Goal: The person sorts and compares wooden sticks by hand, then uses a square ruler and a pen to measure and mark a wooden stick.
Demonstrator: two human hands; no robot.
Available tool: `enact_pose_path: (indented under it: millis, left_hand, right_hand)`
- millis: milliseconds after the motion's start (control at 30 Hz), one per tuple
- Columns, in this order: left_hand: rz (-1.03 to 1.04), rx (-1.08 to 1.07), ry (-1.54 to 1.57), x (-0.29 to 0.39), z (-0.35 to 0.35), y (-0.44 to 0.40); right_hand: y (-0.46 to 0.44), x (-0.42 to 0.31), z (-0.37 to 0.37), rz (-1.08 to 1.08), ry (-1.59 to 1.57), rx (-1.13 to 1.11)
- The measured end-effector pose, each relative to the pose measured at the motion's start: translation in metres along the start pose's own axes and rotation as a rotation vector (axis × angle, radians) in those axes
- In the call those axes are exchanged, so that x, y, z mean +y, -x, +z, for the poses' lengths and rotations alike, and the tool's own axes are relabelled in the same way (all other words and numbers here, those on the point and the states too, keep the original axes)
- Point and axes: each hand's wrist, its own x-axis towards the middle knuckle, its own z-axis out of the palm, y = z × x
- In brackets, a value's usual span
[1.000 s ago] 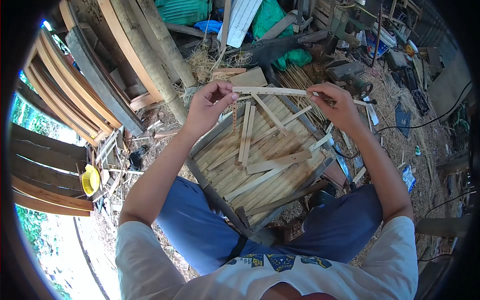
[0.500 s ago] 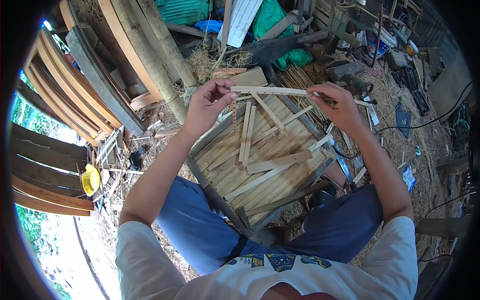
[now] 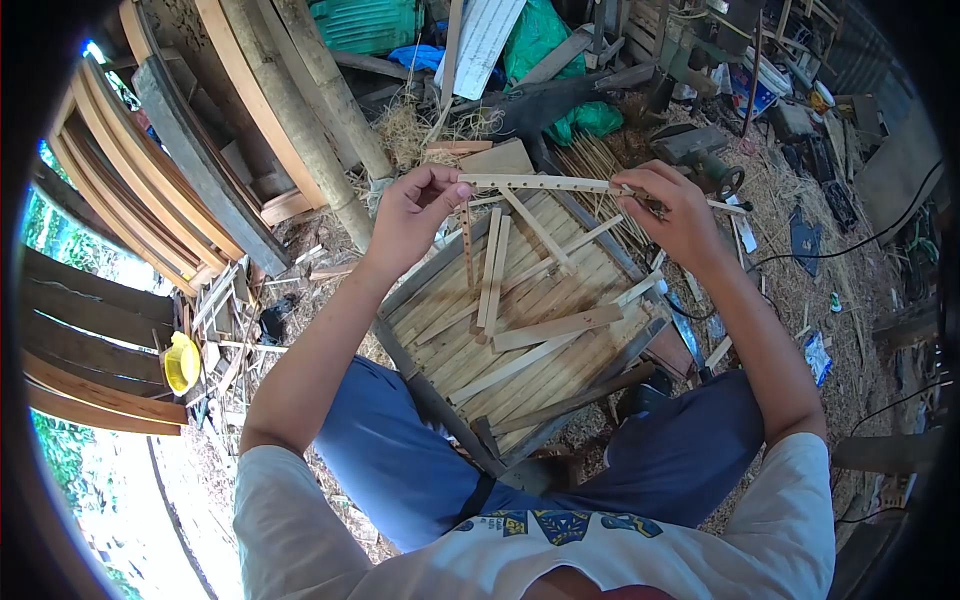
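Between my two hands a thin pale wooden strip (image 3: pixel 540 183) with a row of small dark holes is held level above the far side of a low slatted wooden table (image 3: pixel 430 310). My left hand (image 3: pixel 415 212) pinches its left end, and my right hand (image 3: pixel 675 210) pinches the right end. A second strip with holes (image 3: pixel 467 245) hangs or stands below my left hand; whether the two are joined I cannot tell. Several loose strips lie on the tabletop, among them an upright-lying pair (image 3: pixel 492 270) and a wider flat piece (image 3: pixel 558 326).
A yellow plastic bowl (image 3: pixel 182 362) is at the left beside stacked curved boards (image 3: pixel 100 340). Bamboo poles (image 3: pixel 330 90) lean at the back left. Green plastic sheeting (image 3: pixel 545 50) and thin sticks (image 3: pixel 600 170) lie behind the table. A saw-like blade (image 3: pixel 688 330) rests at its right.
The held strip has tilted slightly so its row of holes shows more clearly. Both hands stay at nearly the same spots, still pinching its ends.
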Motion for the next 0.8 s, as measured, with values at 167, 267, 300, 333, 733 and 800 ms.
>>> enact_pose_path:
  millis: [167, 267, 300, 333, 733, 800]
  left_hand:
    - [-0.13, -0.026, 0.076, 0.008, -0.003, -0.003]
    - [-0.318, -0.071, 0.184, 0.01, -0.004, -0.002]
    - [-0.391, -0.081, 0.235, 0.01, -0.004, -0.002]
    - [-0.457, -0.098, 0.266, 0.008, -0.005, -0.002]
    - [-0.773, -0.142, 0.396, 0.007, 0.003, 0.004]
    - [-0.772, -0.158, 0.413, 0.009, 0.004, 0.004]
  right_hand:
    - [-0.004, -0.004, -0.004, -0.102, 0.081, 0.046]
    - [-0.005, -0.005, -0.005, -0.166, 0.185, 0.065]
    - [-0.006, -0.005, -0.005, -0.178, 0.214, 0.062]
    - [-0.006, -0.004, -0.006, -0.189, 0.242, 0.058]
    - [-0.006, -0.004, 0.0, -0.165, 0.347, 0.066]
    - [-0.005, -0.004, 0.001, -0.146, 0.356, 0.073]
